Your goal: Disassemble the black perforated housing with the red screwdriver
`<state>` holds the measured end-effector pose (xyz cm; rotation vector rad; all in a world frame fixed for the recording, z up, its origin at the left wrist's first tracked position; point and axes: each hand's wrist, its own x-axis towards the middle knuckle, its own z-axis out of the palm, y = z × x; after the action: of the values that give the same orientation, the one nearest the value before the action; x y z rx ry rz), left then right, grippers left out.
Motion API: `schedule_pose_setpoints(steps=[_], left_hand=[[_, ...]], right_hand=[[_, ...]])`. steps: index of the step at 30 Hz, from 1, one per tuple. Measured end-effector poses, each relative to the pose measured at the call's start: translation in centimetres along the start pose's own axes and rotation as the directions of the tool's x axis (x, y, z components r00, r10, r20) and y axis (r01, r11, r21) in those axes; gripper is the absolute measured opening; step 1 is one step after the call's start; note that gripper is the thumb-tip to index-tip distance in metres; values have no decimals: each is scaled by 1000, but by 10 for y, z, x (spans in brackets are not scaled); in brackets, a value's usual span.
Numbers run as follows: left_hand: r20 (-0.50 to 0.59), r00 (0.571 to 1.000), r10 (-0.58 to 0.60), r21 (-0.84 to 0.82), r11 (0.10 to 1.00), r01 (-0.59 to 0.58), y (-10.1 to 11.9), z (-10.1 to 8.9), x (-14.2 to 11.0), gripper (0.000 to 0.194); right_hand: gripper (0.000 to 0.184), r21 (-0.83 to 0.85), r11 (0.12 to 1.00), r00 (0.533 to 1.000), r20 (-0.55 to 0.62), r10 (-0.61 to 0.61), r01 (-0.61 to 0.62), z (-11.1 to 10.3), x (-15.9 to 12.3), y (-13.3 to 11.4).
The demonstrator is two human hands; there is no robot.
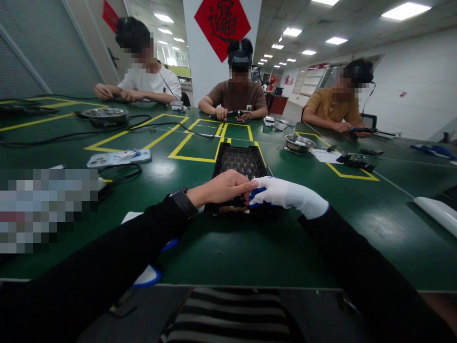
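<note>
My left hand, bare and with a dark watch at the wrist, reaches over a black plastic tray. Its fingers are curled in, and its thumb meets the fingertips of my right hand. That hand wears a white glove with a blue palm, and its fingers are bent toward the left hand. Whatever lies between the two hands is hidden by the fingers. Small shiny bits, too small to name, show inside the tray, and a brownish strip lies at its near end.
A white-and-blue glove lies under my left forearm. Left stands a phone-like object and cables. Metal bowls and dark parts lie farther off. Three people sit across the green table. A white rounded object is right.
</note>
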<state>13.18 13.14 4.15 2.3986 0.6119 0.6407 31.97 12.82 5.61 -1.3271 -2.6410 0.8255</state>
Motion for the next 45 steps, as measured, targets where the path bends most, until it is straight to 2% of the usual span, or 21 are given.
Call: schedule_pose_setpoints(steps=[6,15,22,26,32,38,45], left_hand=[[9,1000,3,20,1000,-4,1,0,0,54],[0,1000,-1,24,1000,1,3,-1,-1,55],[-11,1000,-4,33,999,4,2,-1,-1,55],[-4,1000,-17,12,1000,17,2,-1,-1,56],[-6,999,-34,22,999,34,4,-1,-1,58],[-7,1000,-25,41,999,26,3,-2,-1,57],[7,999,-33,6,999,33,3,-2,-1,56]], right_hand=[[29,-2,1000,1000,10,23,-23,-1,1,1],[22,-2,996,996,20,-85,85,-1,3,8],[25,-16,1000,1000,-5,-10,10,0,3,5],[24,-27,998,998,-19,-54,54,0,2,5],[21,-25,989,989,20,-144,144,0,4,13],[21,-39,987,987,10,-159,159,1,6,18],[23,13,992,992,17,-128,128,0,3,11]])
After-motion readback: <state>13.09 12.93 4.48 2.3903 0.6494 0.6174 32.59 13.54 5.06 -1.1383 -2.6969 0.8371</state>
